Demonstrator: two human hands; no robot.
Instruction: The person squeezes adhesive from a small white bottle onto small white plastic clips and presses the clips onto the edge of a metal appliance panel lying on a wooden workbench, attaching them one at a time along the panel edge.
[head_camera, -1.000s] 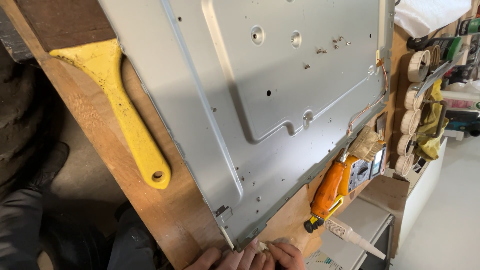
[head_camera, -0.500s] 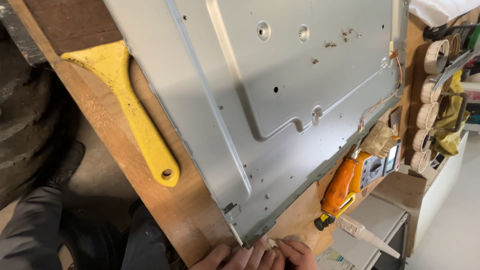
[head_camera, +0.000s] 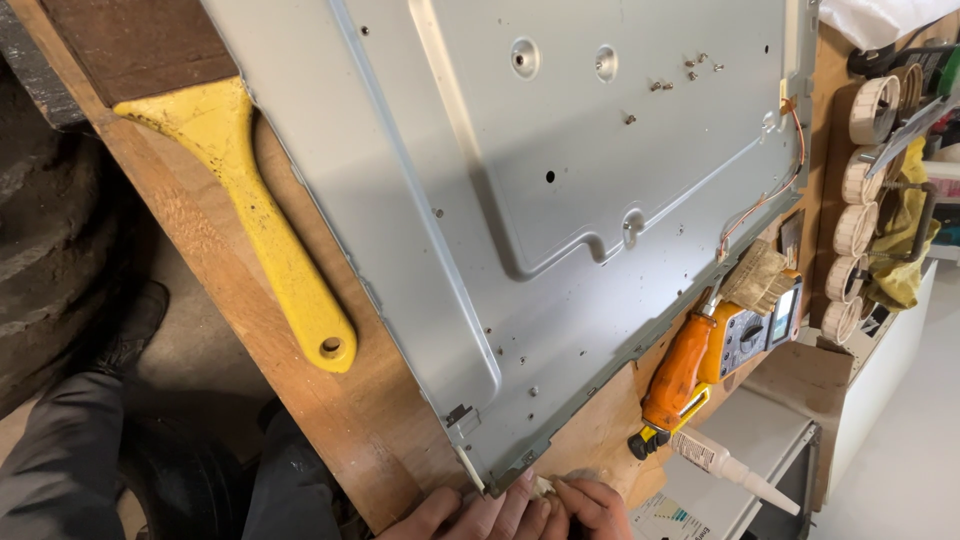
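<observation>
Both hands (head_camera: 520, 510) fingertips-together at panel corner (head_camera: 490, 475)

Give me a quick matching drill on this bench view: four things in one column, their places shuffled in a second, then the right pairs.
Things:
1. yellow scraper
2. orange multimeter
3. white sealant tube
4. loose screws

Places:
A. on top of the grey metal panel
B. on the wooden bench, off the panel's left edge
C. just below the multimeter
D. on the bench off the panel's right corner

Pairs: 1-B, 2-D, 3-C, 4-A
</observation>
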